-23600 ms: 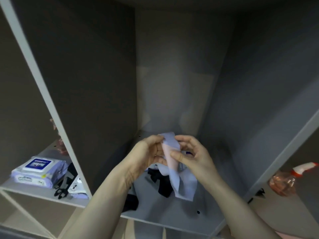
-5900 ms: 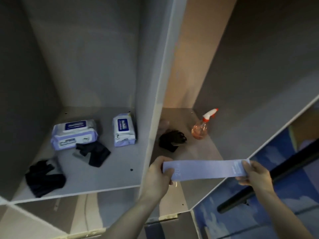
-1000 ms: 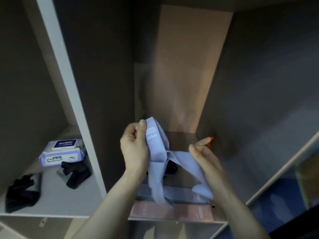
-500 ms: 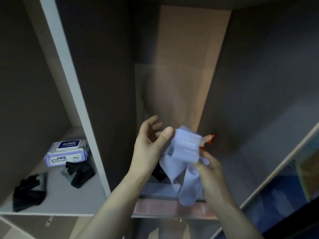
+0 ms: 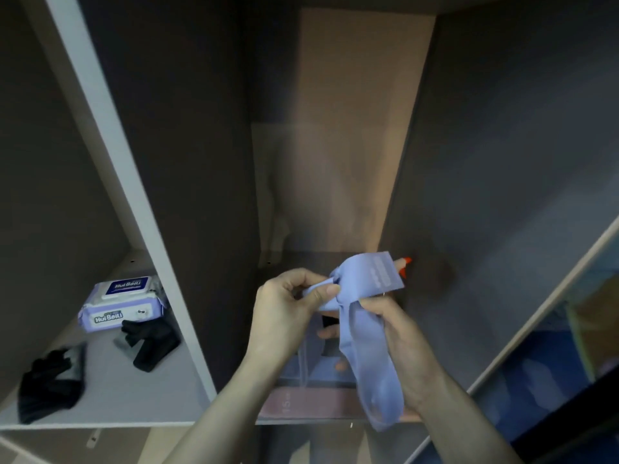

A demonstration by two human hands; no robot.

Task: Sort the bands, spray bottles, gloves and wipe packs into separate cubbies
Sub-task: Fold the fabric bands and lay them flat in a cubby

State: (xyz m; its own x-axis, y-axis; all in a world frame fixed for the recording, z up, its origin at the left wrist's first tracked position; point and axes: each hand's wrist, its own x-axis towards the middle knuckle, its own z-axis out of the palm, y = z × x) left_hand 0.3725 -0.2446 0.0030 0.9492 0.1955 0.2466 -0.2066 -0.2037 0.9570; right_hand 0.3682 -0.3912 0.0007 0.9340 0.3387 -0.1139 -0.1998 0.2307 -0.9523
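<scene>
Lilac band (image 5: 363, 333), limp, bunched at centre over the middle cubby. Left hand (image 5: 284, 316) pinches its upper end; right hand (image 5: 398, 343) grips the hanging loop. Folding step, likely; next, lay it on the bands (image 5: 311, 390) at 6 o'clock. Wipe pack (image 5: 122, 303) and black gloves (image 5: 50, 383) at 9 o'clock; spray nozzle (image 5: 403, 264) behind.

2 bare forearms enter from the bottom edge. Left hand (image 5: 284, 316) and right hand (image 5: 398, 343) ungloved. No sleeves, rings or watch visible.
</scene>
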